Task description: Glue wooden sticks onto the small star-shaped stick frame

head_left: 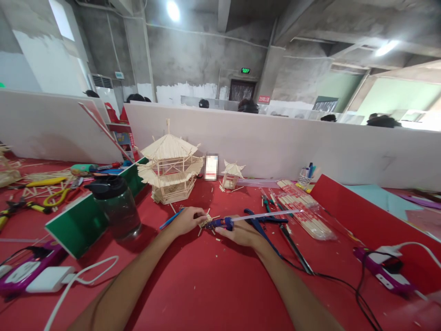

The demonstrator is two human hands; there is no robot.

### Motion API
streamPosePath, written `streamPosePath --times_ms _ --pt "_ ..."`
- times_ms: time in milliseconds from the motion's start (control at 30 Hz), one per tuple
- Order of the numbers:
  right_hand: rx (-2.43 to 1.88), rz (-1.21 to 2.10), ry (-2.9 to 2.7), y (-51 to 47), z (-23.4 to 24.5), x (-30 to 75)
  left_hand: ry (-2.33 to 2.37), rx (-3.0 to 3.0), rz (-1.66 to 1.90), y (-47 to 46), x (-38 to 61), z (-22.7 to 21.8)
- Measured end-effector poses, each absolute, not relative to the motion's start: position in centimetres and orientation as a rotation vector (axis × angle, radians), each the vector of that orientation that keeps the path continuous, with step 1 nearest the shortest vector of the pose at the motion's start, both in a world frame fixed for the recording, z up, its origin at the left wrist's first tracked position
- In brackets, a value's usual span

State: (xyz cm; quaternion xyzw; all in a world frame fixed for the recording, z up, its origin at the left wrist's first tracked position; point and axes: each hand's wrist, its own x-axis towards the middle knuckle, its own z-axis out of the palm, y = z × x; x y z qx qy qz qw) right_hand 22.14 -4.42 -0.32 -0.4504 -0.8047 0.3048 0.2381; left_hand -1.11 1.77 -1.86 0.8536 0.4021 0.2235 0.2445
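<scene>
My right hand (238, 232) is wrapped round a blue glue gun (220, 224), a long clear glue stick (265, 215) jutting from its back end. The gun's nozzle points left, at a small piece built of wooden sticks (206, 218) on the red table. My left hand (189, 220) has its fingertips closed on the near left side of that piece. A blue pen-like tool (170, 219) lies beside my left wrist. Behind stand a large stick pavilion (168, 170) and a smaller stick pavilion (233, 175).
A dark-lidded water bottle (117, 209) stands at left before a green board (81, 225). Blue pliers (262, 223), a black-handled tool (296, 250) and bagged sticks (306, 211) lie at right. A black cord (337, 278) runs to a purple power strip (386, 271).
</scene>
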Motion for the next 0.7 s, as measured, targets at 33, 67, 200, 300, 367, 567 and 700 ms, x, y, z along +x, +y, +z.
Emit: streamPosePath --times_ms 33,67,200,300,367,567,700 --pt "-1.237 0.839 -2.207 -4.42 -0.32 22.14 1.098 2.335 0.608 1.79 -1.11 -1.89" --pt "-1.240 0.840 -2.212 -4.42 -0.33 22.13 1.099 2.340 0.610 1.81 -1.12 -1.93" --pt "-1.235 0.852 -2.245 -4.40 -0.40 22.03 1.093 2.334 0.631 1.87 -1.12 -2.05" --pt "-1.222 0.875 -2.233 -4.34 -0.51 22.06 1.098 2.334 0.622 1.83 -1.11 -2.02" --pt "-1.203 0.898 -2.205 -4.28 -0.55 22.22 1.109 2.334 0.614 1.77 -1.09 -1.93" --pt "-1.209 0.944 -2.152 -4.28 -0.39 22.85 1.110 2.333 0.604 1.74 -1.04 -1.81" --pt "-1.260 0.865 -2.152 -4.42 -0.23 22.85 1.097 2.327 0.621 1.78 -1.03 -1.93"
